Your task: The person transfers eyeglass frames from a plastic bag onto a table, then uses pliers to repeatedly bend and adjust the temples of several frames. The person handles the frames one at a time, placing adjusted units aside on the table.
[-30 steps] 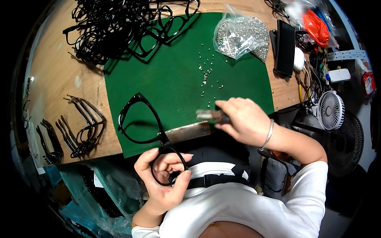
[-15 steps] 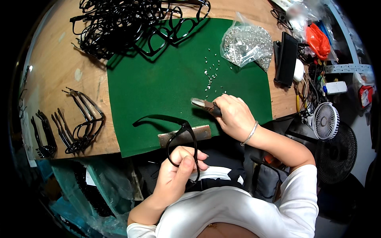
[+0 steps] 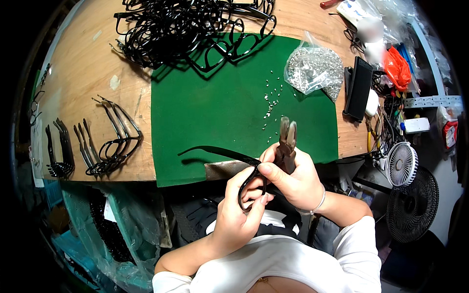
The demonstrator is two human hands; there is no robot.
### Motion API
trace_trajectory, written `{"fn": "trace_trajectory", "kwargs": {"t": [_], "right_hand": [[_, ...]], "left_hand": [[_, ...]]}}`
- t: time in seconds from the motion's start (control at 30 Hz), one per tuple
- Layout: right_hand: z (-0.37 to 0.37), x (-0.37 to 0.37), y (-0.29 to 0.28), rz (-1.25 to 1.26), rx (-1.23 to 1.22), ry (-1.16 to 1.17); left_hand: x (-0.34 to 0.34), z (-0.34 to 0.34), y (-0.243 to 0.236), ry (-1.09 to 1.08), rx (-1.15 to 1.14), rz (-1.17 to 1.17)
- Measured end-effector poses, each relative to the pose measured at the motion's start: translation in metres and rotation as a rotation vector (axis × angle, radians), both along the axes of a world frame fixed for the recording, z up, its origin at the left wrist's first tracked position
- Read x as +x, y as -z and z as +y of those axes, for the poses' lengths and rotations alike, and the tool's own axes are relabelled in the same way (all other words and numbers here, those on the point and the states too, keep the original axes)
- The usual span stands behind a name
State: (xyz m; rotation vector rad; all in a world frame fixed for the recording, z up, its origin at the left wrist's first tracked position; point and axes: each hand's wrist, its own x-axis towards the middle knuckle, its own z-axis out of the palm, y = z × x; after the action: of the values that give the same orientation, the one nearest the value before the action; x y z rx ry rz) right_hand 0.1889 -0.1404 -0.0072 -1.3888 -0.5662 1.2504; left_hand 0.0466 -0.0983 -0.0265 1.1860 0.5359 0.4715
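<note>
My left hand (image 3: 233, 212) is closed around the rim of a black eyeglass frame (image 3: 215, 151), near the front edge of the green mat (image 3: 205, 112). One temple arm of the frame stretches out to the left over the mat. My right hand (image 3: 300, 183) is wrapped round a pair of pliers (image 3: 288, 134), whose jaws point away from me. With its thumb and forefinger, the right hand also touches the frame at the corner where the temple joins. Whatever may be pinched there is too small to make out. A grey textured metal plate (image 3: 220, 171) lies at the mat's front edge, partly covered.
A heap of black eyeglass frames (image 3: 171, 34) lies at the back. More stacked frames (image 3: 117, 151) stand at the left. Small silvery pieces (image 3: 269, 105) are scattered near a clear bag (image 3: 315, 68) full of them. To the right are a black phone (image 3: 359, 88) and a white fan (image 3: 401, 163).
My right hand has moved down and left to the eyeglass frame, and the pliers now point away instead of left. My left hand has shifted slightly right with the frame.
</note>
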Motion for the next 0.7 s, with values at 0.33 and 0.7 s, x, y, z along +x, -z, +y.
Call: {"fn": "trace_trajectory", "kwargs": {"t": [0.33,0.7], "right_hand": [[0.012,0.017,-0.025,0.432,-0.256,-0.166],[0.013,0.009,-0.029,0.242,-0.223,-0.167]], "left_hand": [[-0.009,0.021,-0.024,0.153,-0.423,-0.024],[-0.015,0.026,-0.029,0.168,-0.572,-0.092]]}}
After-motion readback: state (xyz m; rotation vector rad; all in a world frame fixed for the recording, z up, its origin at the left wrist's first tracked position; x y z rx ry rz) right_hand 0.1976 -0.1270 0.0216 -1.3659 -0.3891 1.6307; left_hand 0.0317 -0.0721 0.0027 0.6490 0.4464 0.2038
